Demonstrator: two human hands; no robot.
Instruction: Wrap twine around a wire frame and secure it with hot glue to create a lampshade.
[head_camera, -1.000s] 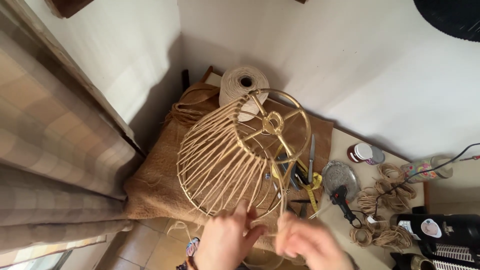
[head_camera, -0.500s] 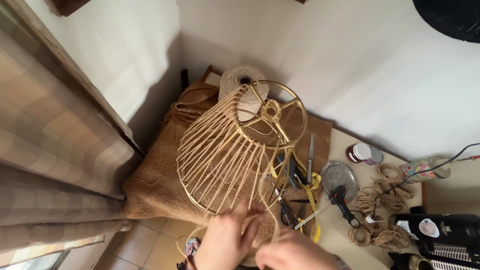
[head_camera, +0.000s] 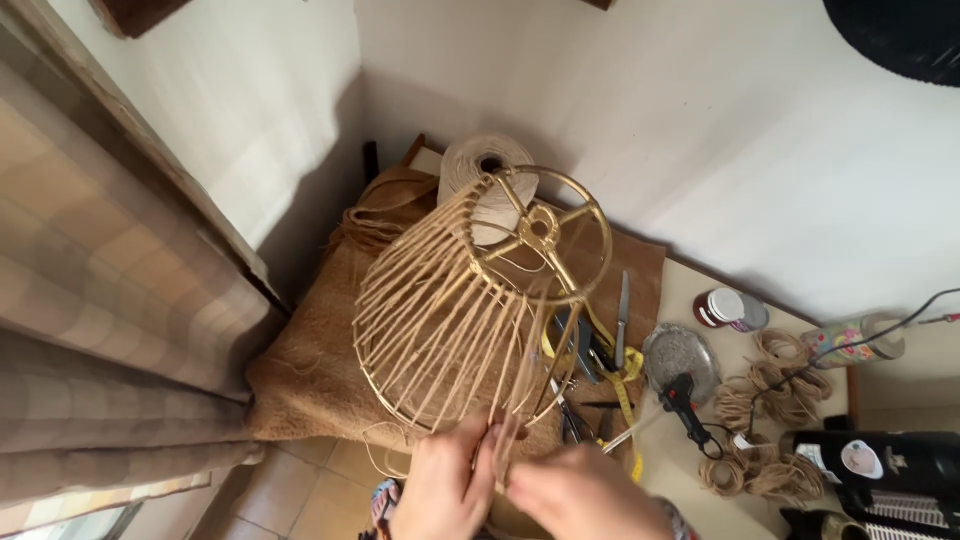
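Head view, looking down on a cluttered work surface. At centre, a gold wire lampshade frame (head_camera: 470, 310) lies tilted on a piece of brown burlap (head_camera: 310, 380), its small top ring toward the upper right and its wide bottom ring toward the lower edge of the frame; tan twine (head_camera: 420, 310) is strung in close lines over the frame's left half. At the bottom centre, the left hand (head_camera: 440, 490) has its fingers closed around the bottom ring and the twine strands there, while the right hand (head_camera: 580, 495), blurred, lies just beside it at the same rim; whether its fingers pinch twine cannot be told. Behind the frame, upper centre, stands a large spool of pale twine (head_camera: 487, 180). Right of centre lie a yellow measuring tape (head_camera: 625, 385), a slim grey knife (head_camera: 622, 320) and a round silver dish (head_camera: 680, 352), with a black glue gun (head_camera: 685, 405) below it. Further right, a small jar with a white lid and dark red body (head_camera: 730, 310) lies on its side, and a pale bottle with a multicoloured label (head_camera: 850, 342) lies near the right edge; coils of jute cord (head_camera: 775, 400) sit below them. A black bottle with a round white label (head_camera: 880, 462) occupies the lower right. The table top (head_camera: 700, 290) is pale, the wall (head_camera: 700, 120) white, a checked curtain (head_camera: 90, 330) hangs at left, and floor tiles (head_camera: 320, 480) show lower left.
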